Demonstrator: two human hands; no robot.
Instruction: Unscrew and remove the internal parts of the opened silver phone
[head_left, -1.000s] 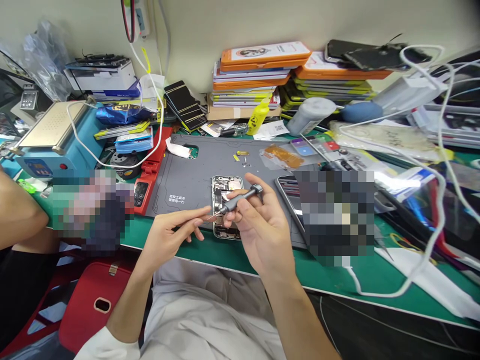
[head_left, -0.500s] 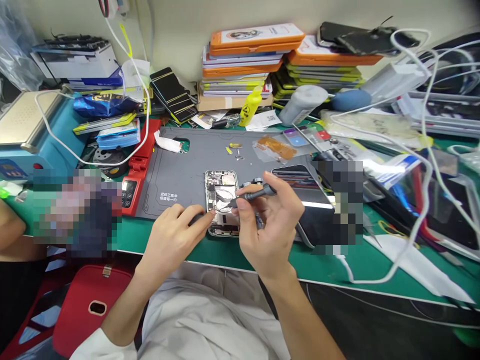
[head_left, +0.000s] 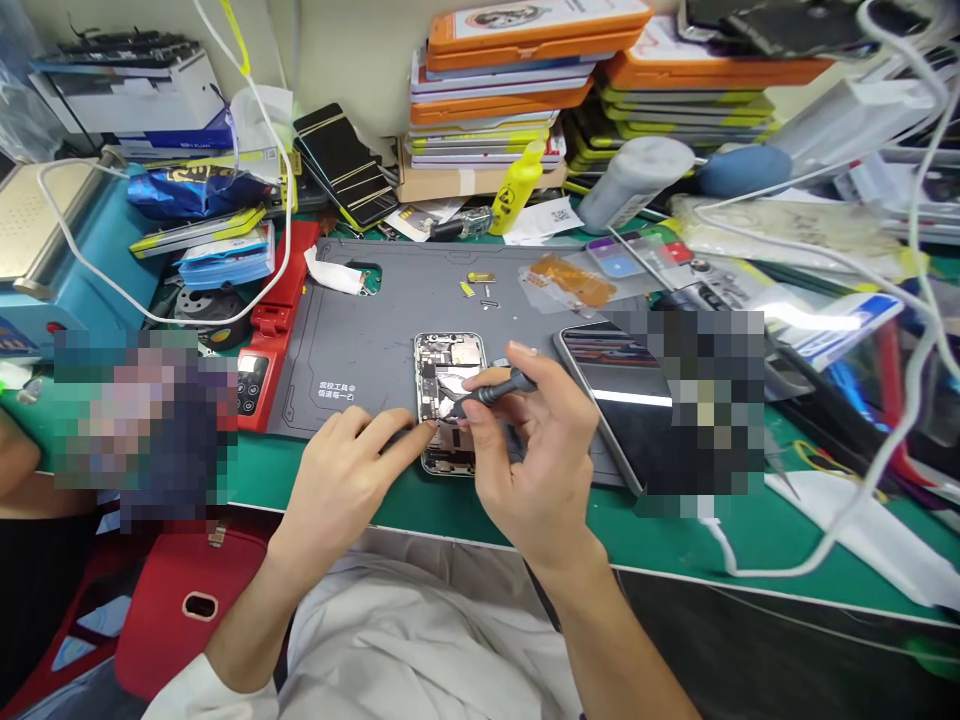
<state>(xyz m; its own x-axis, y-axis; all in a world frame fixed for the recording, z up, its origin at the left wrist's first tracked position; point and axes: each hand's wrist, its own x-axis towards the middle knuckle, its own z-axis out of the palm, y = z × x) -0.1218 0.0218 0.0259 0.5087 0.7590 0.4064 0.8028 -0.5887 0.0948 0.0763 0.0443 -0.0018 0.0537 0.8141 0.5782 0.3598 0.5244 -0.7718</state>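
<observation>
An opened phone (head_left: pixel 448 372) with its insides showing lies on a grey work mat (head_left: pixel 375 330). My right hand (head_left: pixel 536 455) pinches a slim dark screwdriver (head_left: pixel 495 390), its tip resting on the phone's insides. My left hand (head_left: pixel 349 480) has its fingers pressed together against the phone's left edge, with a small dark thing I cannot make out under them. A detached screen (head_left: pixel 615 395) lies face up just right of the phone.
Small screws and yellow parts (head_left: pixel 476 288) lie at the mat's back. A red device (head_left: pixel 262 345) sits left of the mat, a blue machine (head_left: pixel 45 260) further left. Stacked boxes (head_left: pixel 517 90) line the wall. White cables (head_left: pixel 825 500) cross the right side. Another person's arm (head_left: pixel 15 460) is at far left.
My right hand has lowered the screwdriver from above the table down onto the phone. My left hand has moved up to the phone's left edge. The camera has tilted downward.
</observation>
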